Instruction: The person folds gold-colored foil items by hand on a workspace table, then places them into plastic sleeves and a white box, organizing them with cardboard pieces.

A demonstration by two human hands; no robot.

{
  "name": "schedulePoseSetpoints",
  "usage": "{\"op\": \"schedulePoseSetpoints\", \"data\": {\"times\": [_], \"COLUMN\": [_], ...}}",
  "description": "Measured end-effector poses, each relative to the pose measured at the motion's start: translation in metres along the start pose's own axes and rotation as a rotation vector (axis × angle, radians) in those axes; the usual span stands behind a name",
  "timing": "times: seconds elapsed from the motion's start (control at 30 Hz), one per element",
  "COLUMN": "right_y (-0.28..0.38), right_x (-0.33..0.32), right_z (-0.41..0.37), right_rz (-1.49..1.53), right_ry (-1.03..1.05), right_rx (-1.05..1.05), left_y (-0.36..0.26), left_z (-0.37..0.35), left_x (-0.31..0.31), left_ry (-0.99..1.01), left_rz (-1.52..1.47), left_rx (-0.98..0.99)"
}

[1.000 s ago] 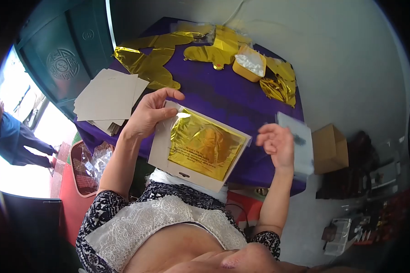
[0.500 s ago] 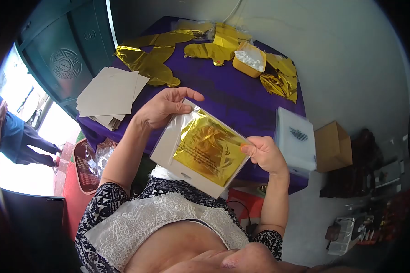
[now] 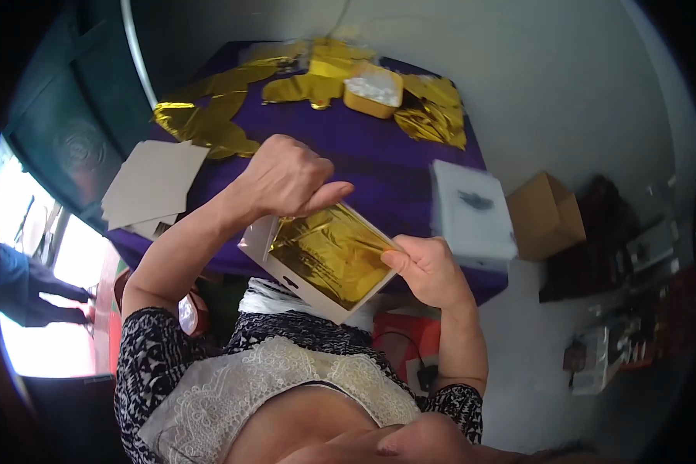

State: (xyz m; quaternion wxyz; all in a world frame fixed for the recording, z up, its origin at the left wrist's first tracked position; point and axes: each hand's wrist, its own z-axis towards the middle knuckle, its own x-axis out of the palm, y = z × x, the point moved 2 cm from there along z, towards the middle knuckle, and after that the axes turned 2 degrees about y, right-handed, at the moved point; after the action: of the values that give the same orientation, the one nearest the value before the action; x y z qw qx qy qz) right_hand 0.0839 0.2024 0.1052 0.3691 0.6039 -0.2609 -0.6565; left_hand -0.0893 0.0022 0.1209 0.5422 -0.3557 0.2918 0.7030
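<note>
A flat clear packet [image 3: 329, 251] holds a white card and a folded gold foil balloon with small dark print. It is tilted in front of my body, above the table's near edge. My right hand [image 3: 429, 271] pinches its right edge, thumb on the front. At the upper left edge, my left hand [image 3: 290, 178] is closed, its back toward me and its thumb stretched along the packet's top. Whatever lies inside those curled fingers is hidden.
Gold foil balloons [image 3: 224, 112] lie on the purple-covered table [image 3: 340, 147], beside a yellow tub [image 3: 373, 93] of white pieces. White cards [image 3: 155, 182] are stacked at left, clear bags [image 3: 472, 213] at right, near a cardboard box [image 3: 545, 213]. A person [image 3: 35, 282] stands at the doorway.
My left hand has turned over, its fingers now curled and its back facing me. My right hand keeps its pinch on the packet. The whole view has shifted slightly.
</note>
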Motion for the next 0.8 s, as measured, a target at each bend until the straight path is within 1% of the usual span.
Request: {"op": "schedulePoseSetpoints", "data": {"times": [0.07,0.1,0.2,0.23,0.27,0.33,0.4,0.43,0.47,0.53,0.63,0.7,0.8], "right_y": [-0.004,-0.006,-0.015,-0.02,-0.025,-0.052,-0.073,-0.084,-0.101,-0.137,-0.173,-0.185,-0.213], "right_x": [-0.007,-0.013,-0.039,-0.05,-0.061,-0.078,-0.091,-0.093,-0.092,-0.082,-0.056,-0.042,-0.033], "right_z": [-0.016,-0.027,-0.074,-0.094,-0.116,-0.164,-0.207,-0.226,-0.246,-0.284,-0.298,-0.3,-0.3], "right_rz": [-0.026,-0.007,0.053,0.098,0.144,0.316,0.418,0.463,0.491,0.534,0.555,0.595,0.614], "right_ry": [-0.053,-0.146,-0.427,-0.577,-0.731,-1.076,-1.355,-1.492,-1.566,-1.715,-1.789,-1.795,-1.773], "right_rx": [0.013,0.042,0.113,0.17,0.23,0.145,0.053,-0.002,0.039,0.11,0.184,0.201,0.204], "left_y": [-0.012,-0.017,-0.034,-0.031,-0.034,-0.036,-0.04,-0.037,-0.034,-0.035,-0.041,-0.047,-0.056], "left_z": [0.013,0.019,0.036,0.031,0.03,0.019,0.006,-0.004,-0.014,-0.036,-0.064,-0.078,-0.087], "left_x": [-0.003,-0.015,-0.025,-0.025,-0.023,-0.013,-0.003,0.005,0.015,0.032,0.051,0.056,0.059], "left_ry": [-0.021,0.156,-0.263,-0.134,-0.174,-0.246,-0.19,-0.147,-0.109,-0.047,0.003,0.036,0.006], "left_rz": [-0.058,-0.095,-0.271,-0.225,-0.272,-0.32,-0.308,-0.304,-0.298,-0.354,-0.343,-0.338,-0.293], "left_rx": [0.05,-0.005,0.089,0.033,-0.025,-0.112,-0.246,-0.263,-0.28,-0.417,-0.499,-0.551,-0.545]}}
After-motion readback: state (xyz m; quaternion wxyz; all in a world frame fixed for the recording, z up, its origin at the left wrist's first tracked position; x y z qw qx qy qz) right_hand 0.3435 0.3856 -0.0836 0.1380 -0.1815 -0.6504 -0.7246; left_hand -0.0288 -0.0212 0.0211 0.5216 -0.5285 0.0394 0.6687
